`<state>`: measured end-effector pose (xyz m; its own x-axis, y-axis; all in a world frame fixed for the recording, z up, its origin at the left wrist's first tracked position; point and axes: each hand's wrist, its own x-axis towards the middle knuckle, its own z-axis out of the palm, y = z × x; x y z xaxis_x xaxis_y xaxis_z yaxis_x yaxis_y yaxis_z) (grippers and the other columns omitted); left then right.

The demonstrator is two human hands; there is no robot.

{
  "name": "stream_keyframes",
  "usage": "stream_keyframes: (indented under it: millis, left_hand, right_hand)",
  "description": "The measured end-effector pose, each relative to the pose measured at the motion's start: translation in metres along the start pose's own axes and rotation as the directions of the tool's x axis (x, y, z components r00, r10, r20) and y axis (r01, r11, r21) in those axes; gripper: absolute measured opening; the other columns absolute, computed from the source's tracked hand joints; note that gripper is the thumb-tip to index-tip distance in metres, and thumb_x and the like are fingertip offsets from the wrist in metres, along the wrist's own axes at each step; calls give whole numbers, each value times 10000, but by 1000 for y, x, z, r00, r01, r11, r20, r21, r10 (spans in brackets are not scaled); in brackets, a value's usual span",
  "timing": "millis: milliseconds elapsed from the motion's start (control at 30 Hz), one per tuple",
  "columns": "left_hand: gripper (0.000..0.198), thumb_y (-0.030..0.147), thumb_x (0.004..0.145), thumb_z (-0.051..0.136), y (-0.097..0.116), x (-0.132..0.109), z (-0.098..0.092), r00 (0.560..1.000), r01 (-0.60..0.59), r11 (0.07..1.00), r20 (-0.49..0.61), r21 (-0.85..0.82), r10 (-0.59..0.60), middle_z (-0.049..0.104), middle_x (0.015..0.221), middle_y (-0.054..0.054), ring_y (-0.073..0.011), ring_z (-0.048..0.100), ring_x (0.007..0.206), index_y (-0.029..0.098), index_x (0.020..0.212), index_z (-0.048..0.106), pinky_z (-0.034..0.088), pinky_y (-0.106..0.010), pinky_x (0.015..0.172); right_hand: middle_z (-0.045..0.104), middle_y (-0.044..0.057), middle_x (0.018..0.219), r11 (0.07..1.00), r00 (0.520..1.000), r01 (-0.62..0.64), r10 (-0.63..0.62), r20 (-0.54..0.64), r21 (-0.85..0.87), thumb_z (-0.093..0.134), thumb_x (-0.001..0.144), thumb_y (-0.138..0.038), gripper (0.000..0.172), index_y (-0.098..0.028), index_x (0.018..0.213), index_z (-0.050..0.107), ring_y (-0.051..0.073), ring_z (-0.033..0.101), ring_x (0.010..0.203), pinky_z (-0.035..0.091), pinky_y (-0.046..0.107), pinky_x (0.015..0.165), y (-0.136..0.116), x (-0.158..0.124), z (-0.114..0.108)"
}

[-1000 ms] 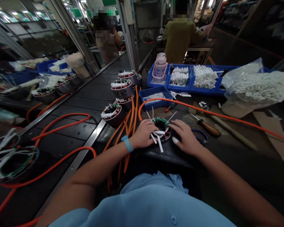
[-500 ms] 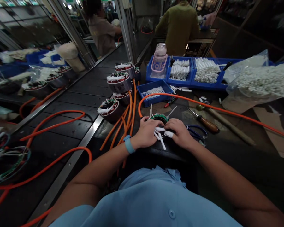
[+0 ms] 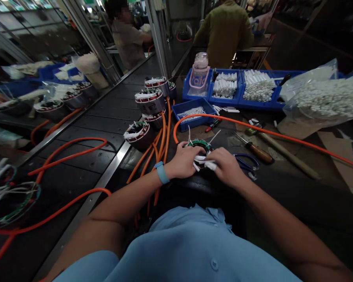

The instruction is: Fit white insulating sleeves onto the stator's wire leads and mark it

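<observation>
In front of my body a motor stator (image 3: 199, 142) stands on the dark bench, its green and dark inner ring partly covered by my hands. Thin white ties stick up from its far rim. My left hand (image 3: 182, 160) is closed around its left side, the thumb reaching across the top. White sleeving tubes (image 3: 200, 158) poke out at the near side, between my hands. My right hand (image 3: 227, 166), its thumb wrapped in white, pinches one of these tubes at the right rim. The fingertips are partly hidden.
An orange hose (image 3: 270, 135) arches behind the stator. A blue tray (image 3: 198, 125) of white ties and blue bins (image 3: 239, 100) of white tubes stand beyond. To the right lie blue-handled scissors (image 3: 247, 160), an awl (image 3: 260, 153) and a hammer (image 3: 291, 156). More stators (image 3: 138, 135) stand left.
My right hand has shifted slightly right and up with its fingers on a white tube. The long tube that pointed toward me now lies across the near rim. My left hand stays at the stator.
</observation>
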<state>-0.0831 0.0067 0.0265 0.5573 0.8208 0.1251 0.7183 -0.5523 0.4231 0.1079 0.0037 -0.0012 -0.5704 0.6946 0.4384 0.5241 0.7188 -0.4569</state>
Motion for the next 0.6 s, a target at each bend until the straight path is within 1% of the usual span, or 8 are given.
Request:
stream_keyframes:
  millis: [67,133,200,267,300,367,500,600]
  left_hand:
    - [333,284,733,594,-2,0,0,1000,-1,1000,15,3,1,655,995,-21,-212,594,962,217,1051,520,211,-459,1006]
    - [381,298,743,598,-6,-2,1,1000,-26,1000,1,4,26,650,1045,-34,-211,587,985,220,1105,509,220,-447,1007]
    - [455,342,744,619,-12,-5,2,996,-89,996,-14,31,89,636,1088,-53,-213,570,1018,210,1161,492,224,-433,1019]
    - [531,436,731,641,-19,-9,6,988,-150,983,-33,105,154,628,1087,-81,-236,541,1055,186,1177,497,202,-444,1042]
    - [564,490,718,644,-21,-10,10,984,-163,975,-45,150,172,629,1064,-93,-251,529,1062,173,1165,510,190,-456,1049]
    - [600,574,697,631,-24,-10,18,983,-143,966,-83,217,164,633,991,-102,-267,521,1035,154,1115,540,201,-472,1038]
    - [492,575,737,575,-23,-9,31,981,-84,971,-153,222,120,630,862,-72,-241,535,920,162,1005,582,266,-454,972]
    - [449,537,751,570,-20,-9,33,970,-72,978,-213,198,115,636,960,-81,-251,514,994,171,1009,582,252,-454,970]
  right_hand:
    - [643,48,825,986,992,-121,117,42,118,540,798,-155,116,-183,851,640,179,556,781,435,302,710,11,9,-5]
    - [649,41,818,976,985,-156,142,96,155,557,803,-175,104,-181,851,649,172,568,772,438,288,704,17,13,-9]
    - [659,47,839,990,987,-105,93,132,90,546,820,-172,157,-183,926,662,174,569,787,433,282,709,15,11,-12]
    - [668,61,874,998,989,-14,22,147,-54,499,840,-134,249,-188,1028,653,181,565,812,421,284,713,7,8,-15]
    - [670,68,893,991,988,30,-10,157,-128,473,848,-117,292,-191,1075,641,183,565,821,415,285,710,3,6,-16]
    - [673,78,917,968,980,99,-54,193,-232,435,863,-103,332,-188,1127,618,181,569,822,405,278,692,-6,7,-16]
    - [680,77,863,937,940,164,-54,336,-309,461,871,-130,245,-168,1022,649,168,577,758,387,265,650,-19,19,-11]
    - [680,82,834,938,918,136,2,398,-318,481,855,-125,209,-148,963,658,179,588,762,390,269,660,-20,26,-12]
